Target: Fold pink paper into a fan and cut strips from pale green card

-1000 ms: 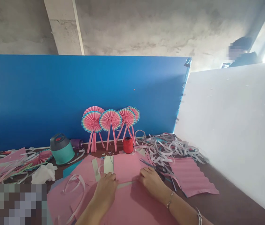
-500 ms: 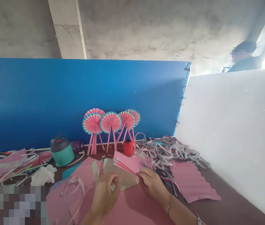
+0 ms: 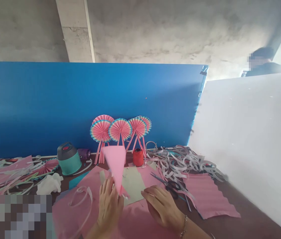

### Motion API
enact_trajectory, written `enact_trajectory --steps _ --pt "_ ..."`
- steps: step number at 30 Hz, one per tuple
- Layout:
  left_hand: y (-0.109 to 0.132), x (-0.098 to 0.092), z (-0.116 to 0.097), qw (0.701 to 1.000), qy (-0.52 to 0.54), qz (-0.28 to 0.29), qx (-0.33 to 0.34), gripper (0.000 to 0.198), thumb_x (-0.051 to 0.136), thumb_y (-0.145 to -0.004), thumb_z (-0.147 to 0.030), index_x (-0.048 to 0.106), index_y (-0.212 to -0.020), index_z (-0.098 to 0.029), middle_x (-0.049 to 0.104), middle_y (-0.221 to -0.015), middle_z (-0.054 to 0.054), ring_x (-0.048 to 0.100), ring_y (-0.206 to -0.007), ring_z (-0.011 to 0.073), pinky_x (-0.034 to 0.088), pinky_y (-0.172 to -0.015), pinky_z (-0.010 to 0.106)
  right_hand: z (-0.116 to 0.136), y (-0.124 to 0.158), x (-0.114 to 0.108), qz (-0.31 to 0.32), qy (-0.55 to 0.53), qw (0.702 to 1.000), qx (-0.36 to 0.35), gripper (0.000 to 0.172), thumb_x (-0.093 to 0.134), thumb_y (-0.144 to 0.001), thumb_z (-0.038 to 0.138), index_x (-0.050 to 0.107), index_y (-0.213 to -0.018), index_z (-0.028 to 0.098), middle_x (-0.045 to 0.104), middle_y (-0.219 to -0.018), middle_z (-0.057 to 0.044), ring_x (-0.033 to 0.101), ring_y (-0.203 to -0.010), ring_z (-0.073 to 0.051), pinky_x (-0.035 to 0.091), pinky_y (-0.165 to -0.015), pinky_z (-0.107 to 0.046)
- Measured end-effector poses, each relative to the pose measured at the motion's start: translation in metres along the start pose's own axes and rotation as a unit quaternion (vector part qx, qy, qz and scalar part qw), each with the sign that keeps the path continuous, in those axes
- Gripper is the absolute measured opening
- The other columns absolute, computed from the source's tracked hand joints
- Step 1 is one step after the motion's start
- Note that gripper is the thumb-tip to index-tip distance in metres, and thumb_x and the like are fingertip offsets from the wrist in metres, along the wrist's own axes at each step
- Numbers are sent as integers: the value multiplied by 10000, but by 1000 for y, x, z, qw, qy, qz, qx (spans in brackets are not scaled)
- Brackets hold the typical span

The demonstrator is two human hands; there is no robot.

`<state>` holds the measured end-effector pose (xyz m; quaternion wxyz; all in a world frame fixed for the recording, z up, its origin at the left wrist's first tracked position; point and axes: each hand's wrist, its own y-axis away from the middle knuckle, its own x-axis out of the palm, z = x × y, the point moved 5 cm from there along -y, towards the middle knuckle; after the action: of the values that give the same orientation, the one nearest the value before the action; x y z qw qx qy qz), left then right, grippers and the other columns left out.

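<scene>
My left hand (image 3: 110, 202) is closed round the narrow lower end of a folded pink paper (image 3: 115, 164), which flares out wider at its top and stands up off the work surface. Low over pink sheets (image 3: 142, 215), my right hand (image 3: 161, 204) is bent at the wrist with its fingers stretched out and nothing visible in them. Between the hands lies a pale greenish sheet (image 3: 133, 182). Dark-handled scissors (image 3: 172, 187) rest just beyond my right hand.
Several pleated pink paper fans (image 3: 120, 130) lean on the blue partition (image 3: 55, 99). A red thread spool (image 3: 138, 157), a teal-and-grey device (image 3: 69, 159) and crumpled white tissue (image 3: 50, 184) stand nearby. Paper strips (image 3: 185, 162) heap at right beside a creased pink sheet (image 3: 210, 196). A person (image 3: 264, 64) is behind the white partition.
The folded pink paper has passed from my right hand to my left and swung upright, leftward. My right hand's fingers have let go and stretched out.
</scene>
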<state>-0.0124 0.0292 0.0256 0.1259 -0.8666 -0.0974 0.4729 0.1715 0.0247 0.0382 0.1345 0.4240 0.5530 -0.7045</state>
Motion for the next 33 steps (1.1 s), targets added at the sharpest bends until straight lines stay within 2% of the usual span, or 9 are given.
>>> enact_trajectory --steps 3,5,8,12,17,21,25,28,33 --pt "-2 -7 -5 991 -118 -52 27 491 338 -848 -114 439 -1306 -260 570 -1047 105 482 -1038 270 315 -922 427 8 3 -11 -80 47 995 -27 462 486 -826 111 403 -1267 222 612 -1019 -93 533 -1008 -229 405 -855 -374" --pt "-4 4 -10 979 -190 -35 61 518 370 -825 -65 450 -1297 -263 574 -964 82 510 -946 254 339 -878 424 10 -1 -9 -73 80 994 -16 427 512 -826 177 433 -1244 211 600 -1069 -100 501 -1062 -243 375 -889 -388" --pt "-4 32 -15 966 -214 50 132 458 399 -826 -60 521 -1223 -253 576 -962 63 514 -909 227 375 -825 381 3 -8 5 11 87 996 31 376 490 -839 230 468 -1209 171 574 -1141 -103 467 -1084 -236 345 -902 -376" --pt "-3 48 -12 967 -183 103 142 471 360 -822 -13 549 -1184 -249 574 -966 57 506 -892 205 389 -781 336 -17 -6 23 127 76 984 101 200 475 -789 100 563 -946 186 607 -943 -50 493 -887 -195 339 -829 -352" --pt "-3 41 -10 978 -109 118 132 460 363 -809 -7 594 -1096 -284 542 -902 34 489 -845 177 375 -728 288 -30 2 30 172 52 975 133 205 478 -762 81 550 -923 186 569 -956 -47 454 -885 -191 317 -791 -338" --pt "-1 31 -10 980 -69 126 141 404 344 -822 -44 601 -1035 -271 537 -918 29 485 -877 175 360 -752 287 -30 4 34 211 55 969 113 141 473 -787 99 570 -861 171 588 -893 -49 462 -843 -185 310 -766 -329" --pt "-3 19 1 986 -81 127 70 220 414 -778 -94 595 -853 -195 580 -898 39 507 -864 192 349 -757 309 -29 5 40 250 41 963 97 161 473 -816 120 609 -887 172 612 -874 -56 494 -837 -186 326 -731 -311" --pt "-6 15 8 986 -69 142 44 184 430 -760 -110 589 -733 -199 605 -808 21 536 -819 186 350 -727 297 -33 6 40 234 -14 963 132 229 438 -857 123 634 -941 204 623 -865 -45 519 -849 -179 349 -742 -299" --pt "-14 15 20 987 20 159 28 232 431 -755 -141 651 -745 -213 652 -841 17 575 -823 167 378 -737 274 -43 9 39 166 -130 952 223 224 436 -870 154 645 -938 198 639 -864 -43 544 -863 -174 393 -758 -276"
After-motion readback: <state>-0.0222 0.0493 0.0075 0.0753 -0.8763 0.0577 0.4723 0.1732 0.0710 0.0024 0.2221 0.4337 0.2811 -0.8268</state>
